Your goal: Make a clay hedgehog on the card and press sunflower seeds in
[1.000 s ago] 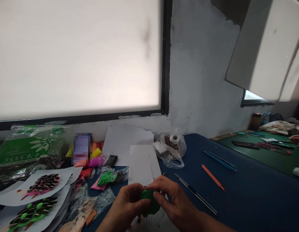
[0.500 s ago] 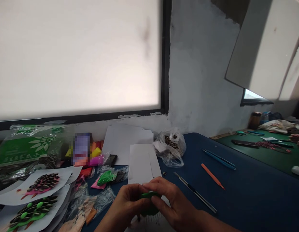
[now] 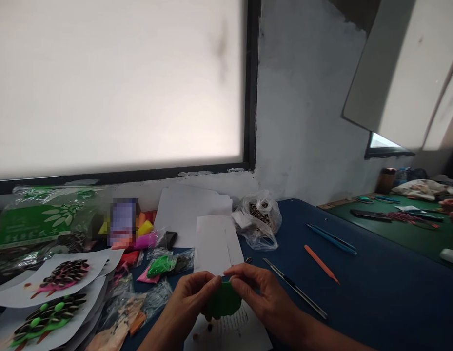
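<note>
A flat piece of green modelling clay [image 3: 224,300] is pinched between my two hands. My left hand [image 3: 191,297] grips its left edge with thumb and fingers. On the right edge, my right hand [image 3: 257,295] is closed in the same way. Beneath the clay lies a white sheet [image 3: 255,336] with a dark-lined drawing, partly covered by my hands. To the left are finished pictures of sunflower seeds pressed on clay, one pink [image 3: 65,278] and one green [image 3: 47,319].
Blue tweezers [image 3: 332,239], an orange tool [image 3: 322,264] and a craft knife [image 3: 295,288] lie at right. A plastic bag of seeds [image 3: 261,219] stands by the wall. Clay packets [image 3: 162,265] and a large green seed bag [image 3: 32,224] are at left. A co-worker's hand [image 3: 451,207] shows far right.
The green clay has been tilted up so its broad face now shows. My hands have shifted slightly apart, uncovering more of the drawing below.
</note>
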A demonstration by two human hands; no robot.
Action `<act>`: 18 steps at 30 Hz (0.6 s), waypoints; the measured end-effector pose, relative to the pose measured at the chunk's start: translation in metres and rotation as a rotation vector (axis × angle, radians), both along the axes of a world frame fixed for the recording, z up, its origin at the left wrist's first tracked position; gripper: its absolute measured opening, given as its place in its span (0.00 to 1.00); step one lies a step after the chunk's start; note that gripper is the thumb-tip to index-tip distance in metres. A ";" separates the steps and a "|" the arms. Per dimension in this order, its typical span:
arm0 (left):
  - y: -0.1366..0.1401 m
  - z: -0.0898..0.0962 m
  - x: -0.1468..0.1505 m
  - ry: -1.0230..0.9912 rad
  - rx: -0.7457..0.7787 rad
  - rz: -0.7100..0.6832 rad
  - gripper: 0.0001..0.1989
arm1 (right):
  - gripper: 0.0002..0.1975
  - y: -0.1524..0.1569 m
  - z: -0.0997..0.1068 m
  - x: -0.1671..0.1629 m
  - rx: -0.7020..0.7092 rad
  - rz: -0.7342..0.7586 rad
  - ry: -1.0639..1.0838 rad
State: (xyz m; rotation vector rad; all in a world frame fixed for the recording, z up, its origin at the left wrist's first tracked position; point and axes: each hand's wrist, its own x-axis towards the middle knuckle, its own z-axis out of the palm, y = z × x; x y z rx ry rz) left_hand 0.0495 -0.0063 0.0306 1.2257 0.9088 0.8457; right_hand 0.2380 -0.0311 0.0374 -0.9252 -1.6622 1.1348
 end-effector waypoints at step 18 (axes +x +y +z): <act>0.008 -0.011 -0.006 -0.064 0.049 -0.096 0.23 | 0.18 0.005 0.004 -0.001 -0.249 0.072 0.010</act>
